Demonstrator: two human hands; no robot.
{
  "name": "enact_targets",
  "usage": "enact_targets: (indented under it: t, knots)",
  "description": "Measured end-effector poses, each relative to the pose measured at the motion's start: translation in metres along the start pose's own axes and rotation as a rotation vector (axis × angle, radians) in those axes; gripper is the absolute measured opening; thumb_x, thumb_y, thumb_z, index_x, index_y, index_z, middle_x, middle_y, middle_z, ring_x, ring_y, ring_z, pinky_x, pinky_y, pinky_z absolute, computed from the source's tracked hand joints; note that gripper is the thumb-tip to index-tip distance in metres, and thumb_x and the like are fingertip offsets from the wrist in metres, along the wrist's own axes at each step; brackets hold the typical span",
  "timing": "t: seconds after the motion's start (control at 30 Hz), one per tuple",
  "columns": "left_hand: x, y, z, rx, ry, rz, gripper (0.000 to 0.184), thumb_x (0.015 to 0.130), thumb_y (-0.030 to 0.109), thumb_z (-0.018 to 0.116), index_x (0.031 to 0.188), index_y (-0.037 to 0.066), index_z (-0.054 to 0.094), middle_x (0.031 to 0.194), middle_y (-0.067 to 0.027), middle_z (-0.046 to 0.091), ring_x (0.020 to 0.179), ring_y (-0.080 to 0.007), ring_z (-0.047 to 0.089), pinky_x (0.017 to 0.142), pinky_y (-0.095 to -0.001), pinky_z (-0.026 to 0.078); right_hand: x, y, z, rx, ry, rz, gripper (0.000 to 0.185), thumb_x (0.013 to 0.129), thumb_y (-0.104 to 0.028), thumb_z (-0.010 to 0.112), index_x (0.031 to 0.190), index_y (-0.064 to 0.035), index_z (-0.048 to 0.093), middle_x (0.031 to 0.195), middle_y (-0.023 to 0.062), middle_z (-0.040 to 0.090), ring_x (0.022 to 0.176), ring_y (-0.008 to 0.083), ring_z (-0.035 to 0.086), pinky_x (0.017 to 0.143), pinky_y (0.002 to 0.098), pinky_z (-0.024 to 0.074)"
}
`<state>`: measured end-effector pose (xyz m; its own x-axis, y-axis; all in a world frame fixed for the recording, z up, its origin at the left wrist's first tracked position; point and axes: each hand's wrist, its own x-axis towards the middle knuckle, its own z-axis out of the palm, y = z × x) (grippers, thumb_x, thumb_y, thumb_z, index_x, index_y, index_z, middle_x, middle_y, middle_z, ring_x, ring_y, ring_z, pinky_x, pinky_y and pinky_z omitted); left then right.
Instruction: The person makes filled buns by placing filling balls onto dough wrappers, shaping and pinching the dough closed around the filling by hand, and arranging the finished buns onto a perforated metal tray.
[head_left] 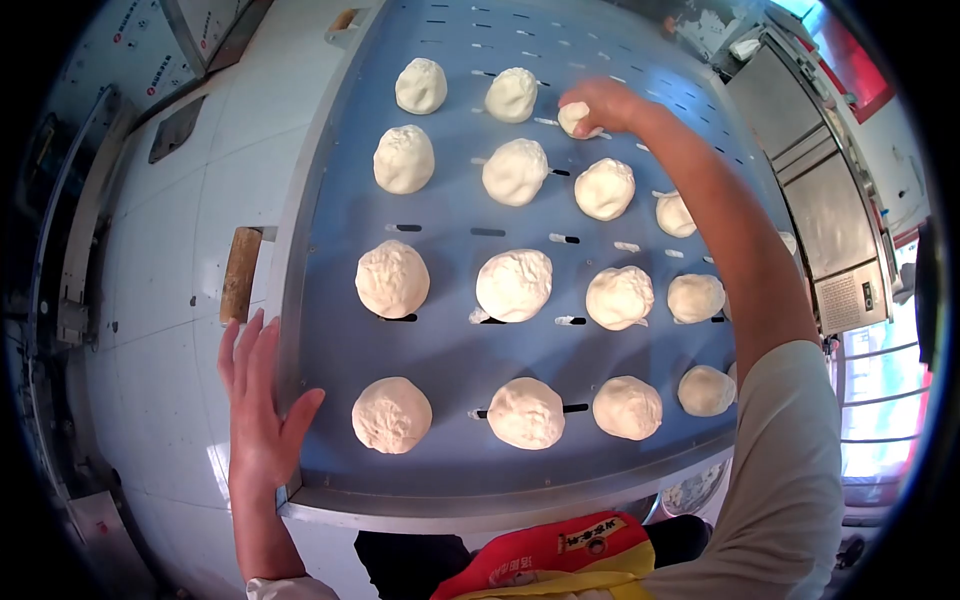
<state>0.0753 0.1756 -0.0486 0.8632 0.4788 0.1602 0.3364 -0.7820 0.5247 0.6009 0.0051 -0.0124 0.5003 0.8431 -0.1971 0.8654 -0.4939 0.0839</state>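
My right hand reaches to the far part of a blue slotted tray, its fingers wrapped round a small dough ball. Beside it on the left lies another dough ball, and a larger one is just nearer to me. Several more pale dough balls sit in rows on the tray, some partly hidden by my right arm. My left hand is at the tray's left edge, fingers spread and holding nothing, just below a wooden handle.
A metal rim borders the tray. White floor tiles lie to the left. A stainless steel cabinet stands at the right. Another wooden handle is at the tray's far left.
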Motion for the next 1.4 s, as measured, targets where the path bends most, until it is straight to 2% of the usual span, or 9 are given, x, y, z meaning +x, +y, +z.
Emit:
enact_targets:
  t: [0.3, 0.4, 0.53, 0.6, 0.8, 1.1, 1.27, 1.3, 1.4]
  knots:
    - [0.001, 0.001, -0.002, -0.004, -0.007, -0.001, 0.069, 0.079, 0.019, 0.069, 0.139, 0.005, 0.039, 0.143, -0.018, 0.039, 0.138, -0.0388, 0.021, 0.111, -0.0514, 0.022, -0.003, 0.002, 0.002, -0.069, -0.035, -0.016, 0.058, 0.069, -0.02, 0.08, 0.124, -0.0185, 0.059, 0.124, 0.0121, 0.058, 0.114, 0.0318, 0.054, 0.091, 0.0403, 0.0474]
    - [0.0, -0.002, -0.001, -0.005, 0.007, 0.031, 0.068, 0.08, 0.019, 0.068, 0.139, 0.004, 0.038, 0.143, -0.0187, 0.038, 0.138, -0.0399, 0.021, 0.11, -0.052, 0.022, -0.026, -0.044, -0.037, 0.189, -0.046, 0.324, 0.06, 0.071, -0.027, 0.079, 0.125, -0.0143, 0.056, 0.118, 0.0105, 0.059, 0.097, 0.03, 0.061, 0.068, 0.0418, 0.0542]
    - [0.0, -0.003, 0.0, 0.012, 0.006, 0.047, 0.068, 0.08, 0.019, 0.067, 0.139, 0.004, 0.038, 0.143, -0.019, 0.038, 0.138, -0.0411, 0.02, 0.11, -0.0526, 0.022, -0.007, -0.048, -0.047, 0.137, -0.108, 0.461, 0.066, 0.07, -0.032, 0.078, 0.129, -0.0162, 0.053, 0.117, 0.0117, 0.059, 0.078, 0.0284, 0.064, 0.054, 0.0384, 0.0547]
    - [0.0, -0.003, 0.0, 0.036, 0.0, 0.047, 0.068, 0.08, 0.019, 0.067, 0.139, 0.004, 0.038, 0.143, -0.0191, 0.038, 0.138, -0.0412, 0.02, 0.11, -0.0526, 0.022, 0.012, -0.029, -0.032, 0.142, -0.273, 0.476, 0.066, 0.072, -0.029, 0.078, 0.131, -0.0167, 0.051, 0.113, 0.0126, 0.06, 0.069, 0.0271, 0.064, 0.053, 0.036, 0.0548]
    - [0.001, 0.001, -0.001, 0.023, -0.001, 0.016, 0.067, 0.081, 0.021, 0.067, 0.139, 0.004, 0.038, 0.143, -0.0185, 0.038, 0.138, -0.04, 0.02, 0.11, -0.0526, 0.022, -0.003, -0.012, -0.012, 0.267, -0.106, 0.325, 0.058, 0.074, -0.021, 0.078, 0.127, -0.0215, 0.055, 0.107, 0.0126, 0.062, 0.064, 0.0254, 0.064, 0.055, 0.0363, 0.0548]
    - [0.0, 0.001, -0.001, 0.034, -0.018, 0.003, 0.066, 0.081, 0.017, 0.067, 0.139, 0.004, 0.038, 0.143, -0.0171, 0.037, 0.138, -0.0391, 0.021, 0.111, -0.0514, 0.023, 0.002, -0.007, -0.008, 0.266, -0.172, 0.318, 0.048, 0.074, -0.029, 0.076, 0.119, -0.0227, 0.062, 0.105, 0.0086, 0.064, 0.069, 0.0212, 0.062, 0.054, 0.0352, 0.0534]
    - [-0.003, 0.0, -0.001, 0.06, 0.009, 0.08, 0.065, 0.08, 0.009, 0.066, 0.139, 0.004, 0.037, 0.141, -0.0177, 0.038, 0.136, -0.0406, 0.022, 0.11, -0.0512, 0.024, -0.032, -0.044, -0.073, 0.207, 0.157, 0.35, 0.078, 0.079, -0.052, 0.067, 0.144, -0.0285, 0.032, 0.118, 0.0119, 0.061, 0.074, 0.0272, 0.065, 0.067, 0.0303, 0.0537]
    - [-0.003, -0.001, 0.002, 0.064, 0.026, 0.091, 0.067, 0.079, 0.006, 0.067, 0.138, 0.005, 0.037, 0.139, -0.0182, 0.039, 0.135, -0.042, 0.023, 0.109, -0.0517, 0.025, -0.048, -0.06, -0.104, 0.14, 0.16, 0.322, 0.073, 0.082, -0.05, 0.065, 0.143, -0.0238, 0.036, 0.117, 0.01, 0.061, 0.073, 0.0236, 0.064, 0.067, 0.0273, 0.052]
    - [-0.002, 0.003, 0.003, 0.068, 0.034, 0.08, 0.069, 0.078, 0.004, 0.068, 0.139, 0.006, 0.036, 0.138, -0.0176, 0.041, 0.134, -0.0425, 0.024, 0.108, -0.0504, 0.027, -0.095, -0.049, -0.158, -0.004, 0.593, 0.085, 0.083, 0.076, -0.054, 0.07, 0.139, -0.0118, 0.037, 0.12, 0.0289, 0.056, 0.11, 0.0422, 0.056, 0.093, 0.0446, 0.0448]
